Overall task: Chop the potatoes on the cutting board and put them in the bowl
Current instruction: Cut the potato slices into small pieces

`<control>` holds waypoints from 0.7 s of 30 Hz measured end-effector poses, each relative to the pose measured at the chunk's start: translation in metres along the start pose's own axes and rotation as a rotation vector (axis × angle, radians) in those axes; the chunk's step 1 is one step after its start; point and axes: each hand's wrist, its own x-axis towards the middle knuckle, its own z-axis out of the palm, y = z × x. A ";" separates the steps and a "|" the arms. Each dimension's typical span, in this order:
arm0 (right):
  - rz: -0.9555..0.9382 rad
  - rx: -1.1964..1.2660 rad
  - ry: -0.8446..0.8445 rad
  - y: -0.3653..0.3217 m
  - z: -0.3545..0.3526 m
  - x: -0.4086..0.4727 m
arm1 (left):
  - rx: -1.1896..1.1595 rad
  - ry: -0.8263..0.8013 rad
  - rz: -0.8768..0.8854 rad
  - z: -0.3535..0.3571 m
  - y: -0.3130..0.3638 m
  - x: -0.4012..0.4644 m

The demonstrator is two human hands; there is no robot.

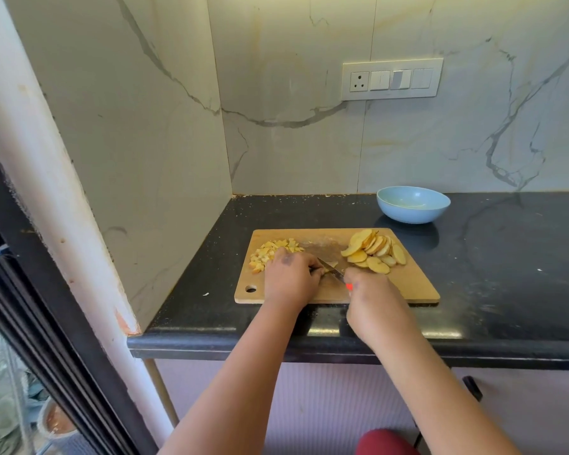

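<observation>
1. On the cutting board (408,287), in the head view, the work looks roughly midway: a pile of diced potato (271,252) lies at the far left, and a fan of uncut potato slices (373,251) lies at the far right.
2. Between them, the left hand (289,279) curls its fingers over a small piece being cut, while the right hand (372,300) grips the handle of the knife (330,268), blade angled into that piece.
3. Beyond the board, on the dark table (506,257), the blue bowl (413,205) appears to hold no potato, so the rest of the chopping and the whole transfer remain.
</observation>
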 end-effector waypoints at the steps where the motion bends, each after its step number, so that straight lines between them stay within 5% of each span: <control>1: 0.018 -0.006 -0.041 -0.003 -0.009 0.003 | 0.016 -0.003 -0.006 0.000 0.001 -0.001; 8: -0.014 -0.189 -0.226 0.013 -0.074 0.006 | -0.095 0.008 -0.021 0.002 -0.005 -0.001; 14: -0.058 0.209 0.167 0.034 -0.024 -0.009 | -0.217 0.047 -0.059 0.002 -0.008 0.000; 21: -0.048 0.149 0.078 0.020 0.011 -0.011 | -0.206 0.107 -0.017 0.008 -0.010 0.001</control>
